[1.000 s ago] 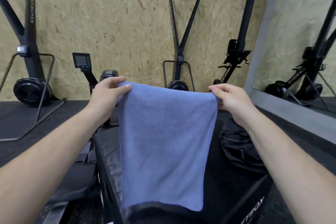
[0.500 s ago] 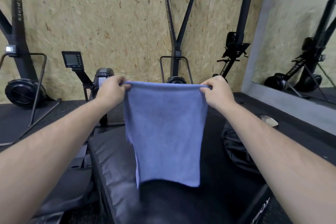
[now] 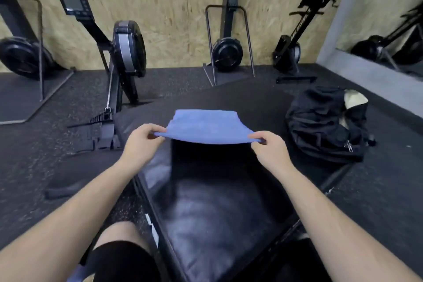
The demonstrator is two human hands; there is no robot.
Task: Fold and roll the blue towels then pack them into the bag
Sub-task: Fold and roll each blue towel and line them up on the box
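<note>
A blue towel (image 3: pixel 206 126) is stretched out almost flat over the far half of a black padded box (image 3: pixel 219 208). My left hand (image 3: pixel 143 142) pinches its near left corner, and my right hand (image 3: pixel 270 149) pinches its near right corner. The near edge hangs lifted between the two hands; whether the far edge touches the box I cannot tell. A black bag (image 3: pixel 325 126) sits on the right side of the box, open at the top, with something pale showing inside.
Black rowing machines (image 3: pixel 127 52) stand along the wooden wall beyond the box. A mirror (image 3: pixel 389 30) leans at the right. Dark rubber flooring (image 3: pixel 45 144) surrounds the box. My knee in black shorts (image 3: pixel 121 256) shows at bottom left.
The towel hung down vertically from both hands held high; now the hands have dropped toward the box and the towel is swung forward and spread nearly level. The view tilted downward.
</note>
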